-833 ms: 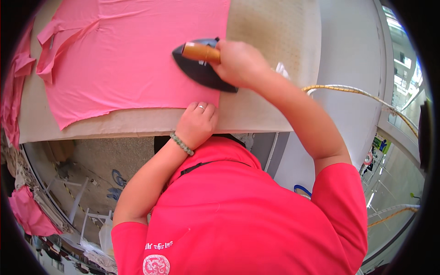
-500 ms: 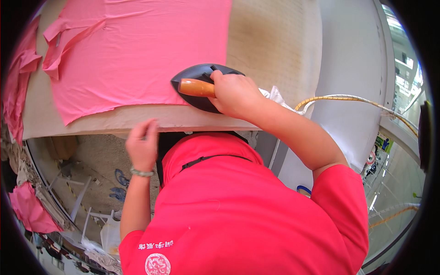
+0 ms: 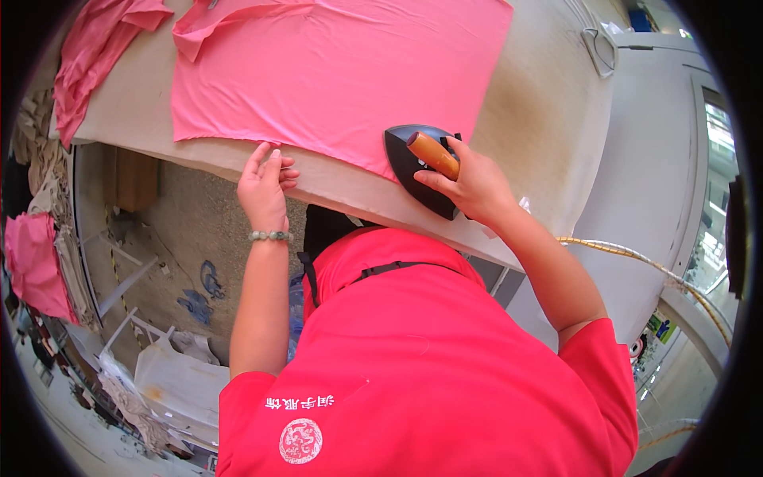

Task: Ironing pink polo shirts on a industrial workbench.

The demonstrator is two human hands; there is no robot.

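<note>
A pink garment (image 3: 334, 79) lies spread on the padded ironing table (image 3: 540, 119), its lower hem running near the front edge. My right hand (image 3: 475, 184) is wrapped round the wooden handle of a dark iron (image 3: 413, 167), whose pointed end faces up and left. The iron rests over the garment's lower right corner and the bare padding beside it. At the hem, left of the iron, the thumb and forefinger of my left hand (image 3: 266, 184) close on the fabric's edge, with the other fingers loosely curled.
Another pink garment (image 3: 99, 56) drapes over the table's left end. A hose and cord (image 3: 628, 253) run off to the right. Below left are a white metal frame (image 3: 131, 282), a pink cloth (image 3: 36, 266) and beige cloths. A wire holder (image 3: 600, 52) sits at the far right.
My left hand has moved up from below the table edge to the garment's hem. The view has shifted and turned, and the iron now lies at the garment's lower right corner.
</note>
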